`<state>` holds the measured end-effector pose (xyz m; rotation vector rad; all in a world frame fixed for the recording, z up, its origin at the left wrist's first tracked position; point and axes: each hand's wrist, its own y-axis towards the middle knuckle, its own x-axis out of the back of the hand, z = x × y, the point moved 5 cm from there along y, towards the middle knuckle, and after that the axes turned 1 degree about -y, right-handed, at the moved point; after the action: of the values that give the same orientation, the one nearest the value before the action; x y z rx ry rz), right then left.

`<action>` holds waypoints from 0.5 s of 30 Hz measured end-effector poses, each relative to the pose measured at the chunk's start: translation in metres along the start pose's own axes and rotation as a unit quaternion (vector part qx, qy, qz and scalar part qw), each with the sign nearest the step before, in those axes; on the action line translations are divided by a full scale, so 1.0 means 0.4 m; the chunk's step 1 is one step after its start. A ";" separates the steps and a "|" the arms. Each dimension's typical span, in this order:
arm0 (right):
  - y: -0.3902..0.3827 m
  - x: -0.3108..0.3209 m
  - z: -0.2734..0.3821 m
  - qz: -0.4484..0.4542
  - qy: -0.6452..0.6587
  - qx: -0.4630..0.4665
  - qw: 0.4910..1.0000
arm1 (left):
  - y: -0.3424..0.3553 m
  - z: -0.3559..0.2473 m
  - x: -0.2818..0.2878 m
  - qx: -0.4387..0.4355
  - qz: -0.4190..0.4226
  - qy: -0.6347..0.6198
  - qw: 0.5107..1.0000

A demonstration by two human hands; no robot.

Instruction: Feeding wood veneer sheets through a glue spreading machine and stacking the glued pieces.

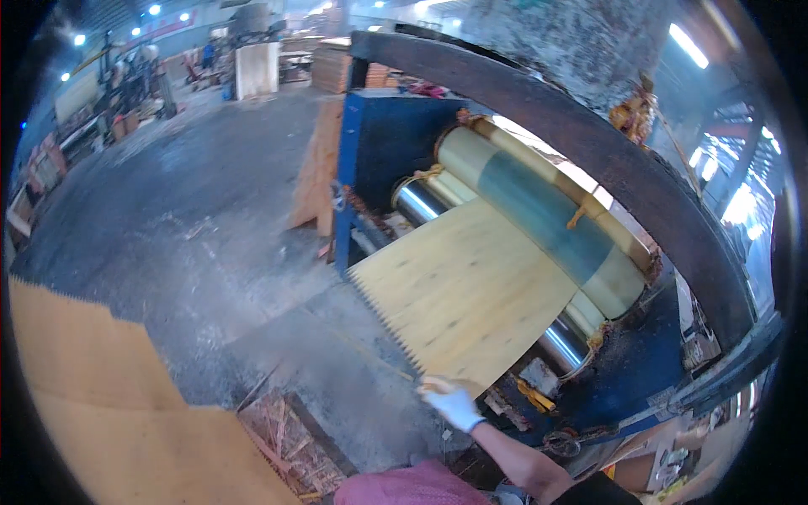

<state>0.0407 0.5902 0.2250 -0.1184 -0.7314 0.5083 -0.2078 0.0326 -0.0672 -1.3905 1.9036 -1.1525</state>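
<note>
White-gloved right hand (453, 404) grips veneer sheet (467, 290); fingertips hidden underneath.

Right hand (452, 402) was gloved in white, forearm bare, extended up and left from the lower edge, fingers curled closed. Left hand out of view.

A white-gloved right hand (452, 402) grips the near corner of a saw-toothed veneer sheet (467, 290) emerging from the yellow-green roller (539, 215) of a blue machine (387, 147)
</note>
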 end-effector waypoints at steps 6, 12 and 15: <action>0.094 0.518 -0.492 -0.408 0.103 -0.036 0.906 | -0.014 -0.223 -0.319 -0.216 0.090 0.321 0.918; 0.244 0.405 -0.766 -0.232 0.698 -0.091 0.671 | 0.100 -0.222 -0.481 -0.231 0.165 0.400 0.871; 0.181 0.187 -0.801 -0.220 0.616 -0.191 0.732 | 0.098 -0.157 -0.605 -0.217 0.212 0.473 0.827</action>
<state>0.2716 0.7120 0.0123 -0.5906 0.4860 -0.2492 -0.1939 0.2845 -0.0871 -0.4489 3.1208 -1.3396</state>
